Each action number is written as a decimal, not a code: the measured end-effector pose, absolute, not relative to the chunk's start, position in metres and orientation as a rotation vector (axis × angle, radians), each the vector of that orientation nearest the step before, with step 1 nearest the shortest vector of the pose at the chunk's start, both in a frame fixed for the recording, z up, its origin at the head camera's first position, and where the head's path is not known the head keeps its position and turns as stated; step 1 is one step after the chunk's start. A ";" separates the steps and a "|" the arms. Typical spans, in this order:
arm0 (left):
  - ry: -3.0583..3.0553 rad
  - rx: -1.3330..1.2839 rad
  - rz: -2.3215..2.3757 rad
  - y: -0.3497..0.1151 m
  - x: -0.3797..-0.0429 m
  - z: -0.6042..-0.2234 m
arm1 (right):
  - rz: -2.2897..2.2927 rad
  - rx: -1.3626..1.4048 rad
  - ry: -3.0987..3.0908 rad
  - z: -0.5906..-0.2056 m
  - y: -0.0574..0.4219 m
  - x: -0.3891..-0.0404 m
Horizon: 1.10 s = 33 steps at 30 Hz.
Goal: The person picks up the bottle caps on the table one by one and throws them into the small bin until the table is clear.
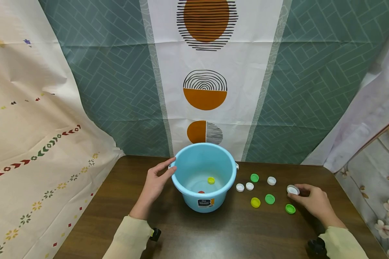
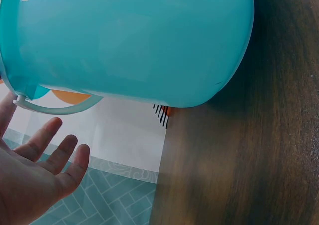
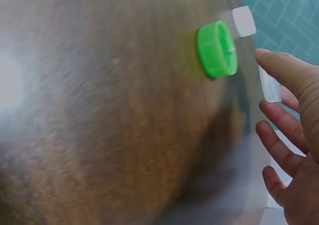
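Observation:
A light blue bucket (image 1: 201,205) stands upright on the wooden table, with a yellow bottle cap (image 1: 211,180) and a red bottle cap (image 1: 201,192) inside. At the left side of its rim is my left hand (image 1: 155,181), thumb and index finger touching near the handle joint. In the left wrist view, the other fingers (image 2: 75,170) spread loosely beside the bucket's handle (image 2: 65,108). Far to the right, my right hand (image 1: 314,201) pinches a white bottle cap (image 1: 293,190) between thumb and index finger. Close below that cap lies a green bottle cap (image 1: 290,209).
Between bucket and right hand lie several loose caps, among them a yellow cap (image 1: 255,202), a green cap (image 1: 270,199) and a white cap (image 1: 271,181). Patterned cloth (image 1: 116,72) hangs behind the table (image 1: 233,233) and along both sides.

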<state>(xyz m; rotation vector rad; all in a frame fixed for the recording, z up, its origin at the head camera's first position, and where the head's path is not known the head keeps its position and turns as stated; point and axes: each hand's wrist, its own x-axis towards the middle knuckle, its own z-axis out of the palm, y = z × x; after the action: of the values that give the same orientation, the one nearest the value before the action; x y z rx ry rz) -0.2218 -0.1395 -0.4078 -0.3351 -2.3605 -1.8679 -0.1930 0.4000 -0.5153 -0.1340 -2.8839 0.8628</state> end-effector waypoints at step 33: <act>-2.342 -0.354 -1.884 -0.140 -0.222 -0.410 | 1.013 -0.060 -2.644 -0.454 0.347 -0.218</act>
<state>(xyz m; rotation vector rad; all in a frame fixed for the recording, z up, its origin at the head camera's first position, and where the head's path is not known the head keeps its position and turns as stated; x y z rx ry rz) -0.2223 -0.1405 -0.4104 -0.3541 -2.3421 -1.8837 -0.2185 0.3468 -0.4538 -0.0595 -2.6444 1.0125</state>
